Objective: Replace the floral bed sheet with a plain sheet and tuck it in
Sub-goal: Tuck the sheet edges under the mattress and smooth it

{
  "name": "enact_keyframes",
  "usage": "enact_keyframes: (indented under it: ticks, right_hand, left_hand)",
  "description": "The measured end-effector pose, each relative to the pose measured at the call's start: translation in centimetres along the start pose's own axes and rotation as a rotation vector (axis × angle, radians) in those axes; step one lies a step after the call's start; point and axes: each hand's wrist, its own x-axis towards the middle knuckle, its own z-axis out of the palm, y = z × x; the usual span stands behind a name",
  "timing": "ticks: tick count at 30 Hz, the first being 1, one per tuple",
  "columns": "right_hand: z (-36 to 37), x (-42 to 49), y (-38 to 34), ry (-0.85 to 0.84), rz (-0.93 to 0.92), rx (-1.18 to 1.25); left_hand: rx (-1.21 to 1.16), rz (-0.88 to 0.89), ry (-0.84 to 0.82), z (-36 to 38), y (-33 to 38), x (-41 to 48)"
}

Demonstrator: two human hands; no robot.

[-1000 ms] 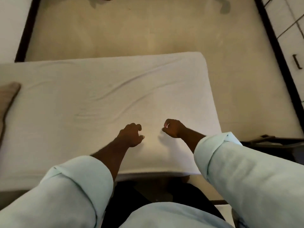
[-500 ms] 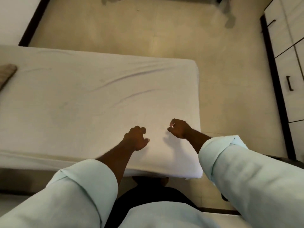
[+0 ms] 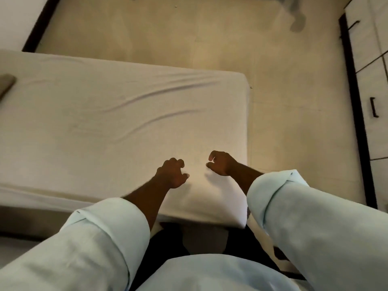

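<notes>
Plain sheet (image 3: 105,122) creased, left hand (image 3: 172,174) and right hand (image 3: 220,162) curled empty above it, brown pillow (image 3: 6,82) far left

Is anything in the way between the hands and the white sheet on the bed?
No, nothing visible is. The left hand and the right hand hang with curled fingers right over the plain sheet, near its corner, and nothing lies between them and it.
</notes>
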Motion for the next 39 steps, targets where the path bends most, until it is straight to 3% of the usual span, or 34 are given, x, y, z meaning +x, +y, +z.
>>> enact_keyframes:
  ticks: [10,15,25,33,39]
  right_hand:
    - [-10.0,2.5,8.7,-0.086,-0.223,-0.168]
    - [-14.8,3.6,11.3,-0.109,-0.238,-0.262]
    - [-17.3,5.3,12.1,-0.099,-0.279,-0.281]
    - [-18.2,10.6,12.3,-0.227,-0.393,-0.389]
    - [-22.9,17.8,10.4,-0.355,-0.531,-0.514]
  left_hand:
    - [-0.149,-0.189,0.082,4.3,12.7,0.9]
    - [-0.212,-0.237,0.107,5.1,17.9,1.2]
    - [-0.245,-0.242,0.147,4.0,21.5,3.2]
    - [-0.286,-0.442,0.098,4.5,21.7,5.0]
    - [-0.477,-0.59,0.197,2.9,25.2,10.6]
